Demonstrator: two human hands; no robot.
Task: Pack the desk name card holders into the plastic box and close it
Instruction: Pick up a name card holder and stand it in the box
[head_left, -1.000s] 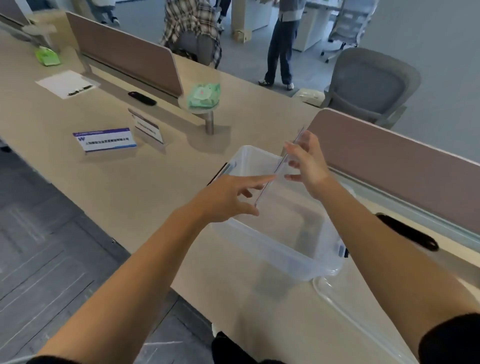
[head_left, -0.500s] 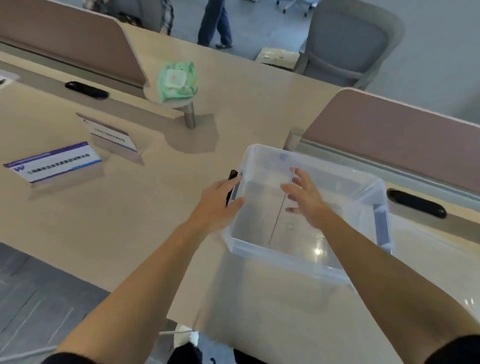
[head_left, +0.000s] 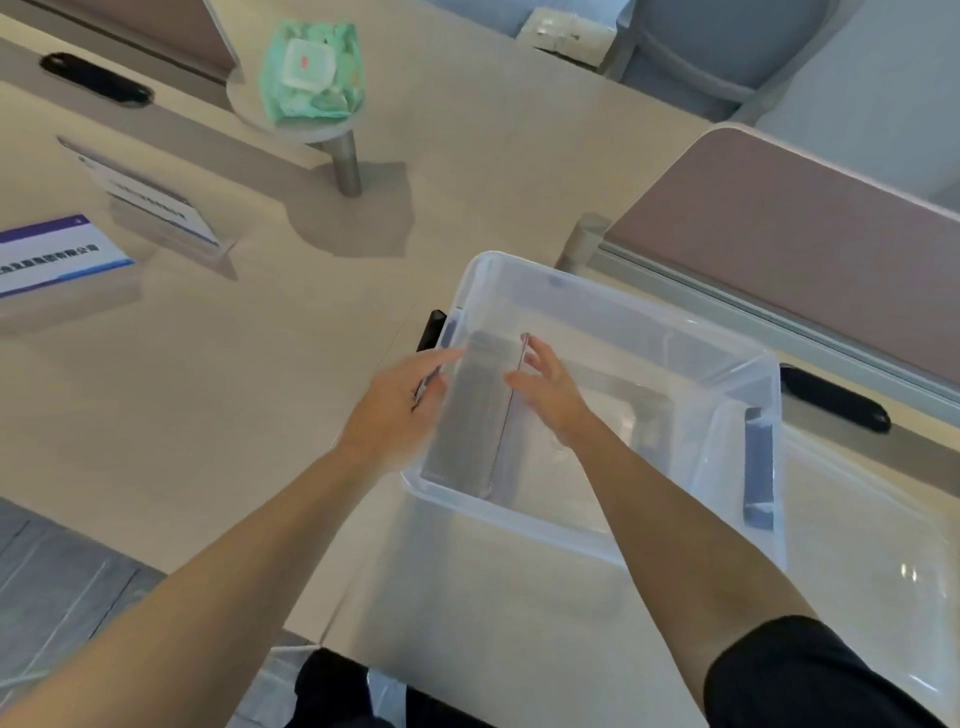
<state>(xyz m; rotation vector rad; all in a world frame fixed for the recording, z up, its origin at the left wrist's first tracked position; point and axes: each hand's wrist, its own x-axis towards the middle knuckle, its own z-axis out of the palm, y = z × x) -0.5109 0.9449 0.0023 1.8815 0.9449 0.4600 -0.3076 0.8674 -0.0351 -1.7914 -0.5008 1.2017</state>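
Note:
A clear plastic box (head_left: 623, 540) stands open on the beige desk in front of me. Inside it a transparent name card holder (head_left: 498, 447) stands on its edge near the left wall. My right hand (head_left: 545, 389) is inside the box, fingers spread, resting against the holder's upper edge. My left hand (head_left: 400, 410) grips the box's left rim by its dark latch; it is blurred. Two more name card holders with printed cards stand on the desk at the left, one nearer the box (head_left: 150, 202) and one at the frame edge (head_left: 57, 254).
The box's clear lid (head_left: 883, 571) lies on the desk to the right. A green wipes pack (head_left: 311, 67) sits on a round stand behind. Pinkish partition panels (head_left: 779, 234), black cable slots (head_left: 831, 397) and a grey chair (head_left: 701, 52) border the far side.
My right hand has lowered the transparent holder from above the box down into it and spread its fingers. My left hand went to the box's left rim. The view tilted downward.

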